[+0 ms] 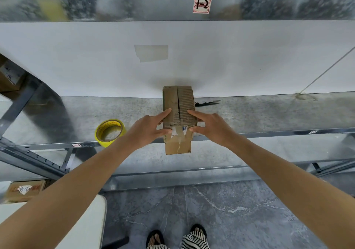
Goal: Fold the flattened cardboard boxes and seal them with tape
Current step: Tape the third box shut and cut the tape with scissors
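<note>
Pinched 1 cardboard box point(177, 102) between left hand point(148, 131) and right hand point(211, 127) | 1 tape roll point(109, 132) left of box | 1 snips point(206, 102) right of box

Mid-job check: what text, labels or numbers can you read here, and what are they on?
"1-2": handwritten on the sticker on the top beam.
Shelf-edge tags: too small to read.
Print inside the tape roll: blurred.
Label on the box: blurred.
Writing on the lower-left carton: blurred.

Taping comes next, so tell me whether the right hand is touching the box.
Touching. Head view: the right hand has fingers on top of the box and its thumb against the taped front.
</note>
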